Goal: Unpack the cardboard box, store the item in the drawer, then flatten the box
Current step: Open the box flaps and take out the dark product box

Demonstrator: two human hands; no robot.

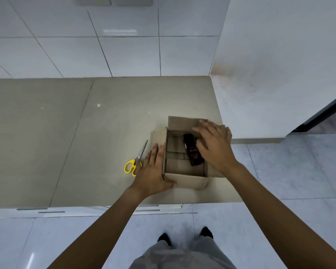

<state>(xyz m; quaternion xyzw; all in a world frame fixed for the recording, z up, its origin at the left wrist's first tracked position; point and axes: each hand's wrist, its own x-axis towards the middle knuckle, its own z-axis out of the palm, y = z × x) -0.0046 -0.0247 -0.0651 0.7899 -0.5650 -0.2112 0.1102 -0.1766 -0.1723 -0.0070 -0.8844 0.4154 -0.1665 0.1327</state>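
Observation:
An open cardboard box [184, 181] stands near the right front corner of the grey countertop [85, 133], flaps spread outward. Inside it a small black carton [192, 152] with pale lettering lies against the right side. My left hand [153, 171] rests flat against the box's left wall and front left corner, fingers spread. My right hand [214, 146] hovers over the box's right side, fingers reaching down to the black carton; whether it grips the carton I cannot tell.
Yellow-handled scissors [135, 161] lie on the counter just left of my left hand. White tiled walls stand behind and to the right. Drawer fronts [47, 210] run under the counter's front edge. My feet stand on the pale floor below.

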